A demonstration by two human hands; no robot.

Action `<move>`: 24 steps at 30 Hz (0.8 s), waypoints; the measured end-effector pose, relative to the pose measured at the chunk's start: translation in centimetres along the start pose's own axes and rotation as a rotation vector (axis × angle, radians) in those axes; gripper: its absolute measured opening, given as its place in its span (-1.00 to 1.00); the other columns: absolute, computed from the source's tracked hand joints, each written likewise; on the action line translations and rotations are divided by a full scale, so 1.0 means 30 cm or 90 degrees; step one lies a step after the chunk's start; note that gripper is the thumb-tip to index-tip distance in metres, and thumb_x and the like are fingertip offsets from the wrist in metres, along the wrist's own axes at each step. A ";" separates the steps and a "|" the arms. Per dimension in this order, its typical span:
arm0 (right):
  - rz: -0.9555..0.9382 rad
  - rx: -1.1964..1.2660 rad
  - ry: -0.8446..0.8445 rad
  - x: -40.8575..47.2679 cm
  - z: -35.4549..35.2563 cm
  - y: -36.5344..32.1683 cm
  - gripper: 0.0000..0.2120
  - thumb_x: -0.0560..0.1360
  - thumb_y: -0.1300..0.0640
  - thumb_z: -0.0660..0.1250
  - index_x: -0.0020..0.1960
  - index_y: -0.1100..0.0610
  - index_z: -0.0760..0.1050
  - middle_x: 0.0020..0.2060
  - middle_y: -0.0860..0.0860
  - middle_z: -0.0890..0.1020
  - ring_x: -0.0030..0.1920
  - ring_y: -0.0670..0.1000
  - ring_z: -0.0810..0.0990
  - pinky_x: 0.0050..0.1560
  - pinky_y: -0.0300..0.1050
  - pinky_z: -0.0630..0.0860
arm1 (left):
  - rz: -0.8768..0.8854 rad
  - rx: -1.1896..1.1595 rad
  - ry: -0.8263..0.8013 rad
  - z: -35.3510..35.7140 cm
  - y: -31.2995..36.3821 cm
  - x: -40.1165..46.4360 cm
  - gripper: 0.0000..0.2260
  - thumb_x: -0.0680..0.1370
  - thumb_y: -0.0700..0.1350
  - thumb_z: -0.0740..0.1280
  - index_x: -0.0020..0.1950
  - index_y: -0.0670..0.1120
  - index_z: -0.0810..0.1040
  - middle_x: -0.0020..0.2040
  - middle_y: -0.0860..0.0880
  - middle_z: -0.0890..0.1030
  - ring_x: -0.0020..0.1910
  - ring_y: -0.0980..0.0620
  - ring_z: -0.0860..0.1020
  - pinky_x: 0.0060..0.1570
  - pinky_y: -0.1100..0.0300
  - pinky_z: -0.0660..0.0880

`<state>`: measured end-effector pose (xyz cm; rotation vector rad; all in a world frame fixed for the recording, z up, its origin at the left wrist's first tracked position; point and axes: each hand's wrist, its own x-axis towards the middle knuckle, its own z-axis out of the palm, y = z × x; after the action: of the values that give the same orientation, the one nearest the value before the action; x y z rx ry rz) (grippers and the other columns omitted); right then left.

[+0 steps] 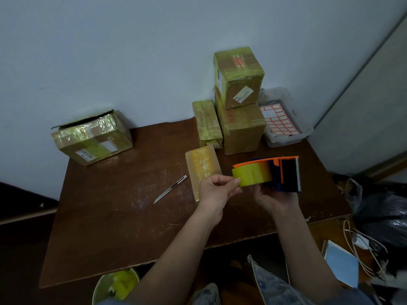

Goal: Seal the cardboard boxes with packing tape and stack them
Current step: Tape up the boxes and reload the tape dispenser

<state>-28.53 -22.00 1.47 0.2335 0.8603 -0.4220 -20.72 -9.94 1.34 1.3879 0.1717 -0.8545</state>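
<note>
My right hand [274, 200] grips from below an orange and blue tape dispenser [284, 172] loaded with a yellowish tape roll [253, 173]. My left hand [217, 189] pinches the roll's near edge. Both hover over the brown table [123, 205]. A small flat box [201, 170] lies just left of my left hand. Against the wall stand two stacked taped boxes, the upper one [239, 75] on the lower one [242, 130], with a narrow taped box [207, 123] beside them. A larger box [92, 137] with a raised flap sits at the table's far left corner.
A utility knife [170, 189] lies on the table left of the flat box. A clear plastic bin [284, 119] with red-bordered label sheets stands at the back right. A waste bin [115, 285] sits below the front edge. Cables [363, 245] and bags [381, 205] crowd the floor at right.
</note>
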 end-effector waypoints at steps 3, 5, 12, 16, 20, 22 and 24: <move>-0.016 -0.004 -0.009 -0.020 0.018 0.006 -0.69 0.59 -0.01 0.22 0.17 0.21 0.43 0.18 0.24 0.55 0.23 0.24 0.53 -0.05 0.15 0.61 | 0.046 0.034 -0.012 0.001 0.011 -0.014 -0.93 0.45 -0.36 0.44 -0.11 -0.28 0.59 -0.21 -0.17 0.63 -0.29 -0.02 0.66 -0.24 0.25 0.61; -0.032 0.006 -0.017 -0.030 0.019 0.011 -0.72 0.60 -0.01 0.22 0.13 0.21 0.43 0.12 0.25 0.56 0.17 0.24 0.56 -0.12 0.14 0.63 | 0.078 0.054 -0.019 0.004 0.014 -0.026 -0.85 0.41 -0.36 0.48 -0.07 -0.24 0.59 -0.16 -0.16 0.64 -0.20 -0.06 0.67 -0.18 0.19 0.63; -0.065 -0.063 -0.039 -0.047 0.034 0.046 -0.78 0.61 0.09 0.16 0.04 0.23 0.46 -0.11 0.19 0.59 -0.02 0.13 0.58 0.01 -0.02 0.56 | 0.173 0.208 0.061 0.031 0.014 -0.029 -0.73 0.36 -0.23 0.56 -0.01 -0.15 0.58 -0.16 -0.01 0.58 -0.21 0.14 0.54 -0.29 0.38 0.51; -0.079 -0.158 -0.090 -0.027 0.035 0.026 -0.80 0.50 0.11 0.26 0.00 0.20 0.55 -0.17 0.15 0.66 -0.06 0.09 0.60 0.02 -0.08 0.55 | 0.096 0.122 0.041 0.039 0.037 -0.023 -0.73 0.38 -0.21 0.55 0.02 -0.16 0.58 -0.07 -0.10 0.62 -0.11 0.01 0.60 -0.21 0.27 0.53; -0.082 -0.317 -0.187 -0.028 0.017 0.014 -0.74 0.33 -0.03 0.39 -0.14 0.12 0.73 -0.20 0.06 0.67 -0.24 0.03 0.64 -0.10 -0.08 0.53 | 0.095 0.109 0.031 0.022 0.074 -0.017 -0.71 0.37 -0.26 0.54 0.05 -0.18 0.58 0.01 -0.15 0.65 0.02 -0.06 0.63 -0.09 0.21 0.58; -0.094 -0.321 -0.220 -0.034 0.009 0.006 -0.66 0.52 -0.01 0.24 -0.15 0.12 0.74 -0.19 0.07 0.69 -0.27 0.04 0.66 -0.23 -0.09 0.59 | 0.143 0.127 -0.002 0.003 0.100 -0.019 -0.73 0.36 -0.31 0.53 0.01 -0.20 0.60 -0.05 -0.14 0.67 -0.04 -0.04 0.64 -0.08 0.21 0.60; -0.101 -0.274 -0.231 -0.031 0.011 -0.001 -0.57 0.61 0.09 0.12 -0.16 0.15 0.74 -0.16 0.10 0.71 -0.23 0.08 0.69 -0.25 -0.04 0.63 | 0.203 0.131 -0.019 -0.006 0.122 -0.028 -0.77 0.33 -0.35 0.54 -0.08 -0.19 0.61 -0.16 -0.10 0.66 -0.15 0.04 0.62 -0.12 0.22 0.60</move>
<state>-28.86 -21.91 2.42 -0.3039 0.5937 -0.3998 -18.98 -9.64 4.67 1.5431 -0.1624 -0.6376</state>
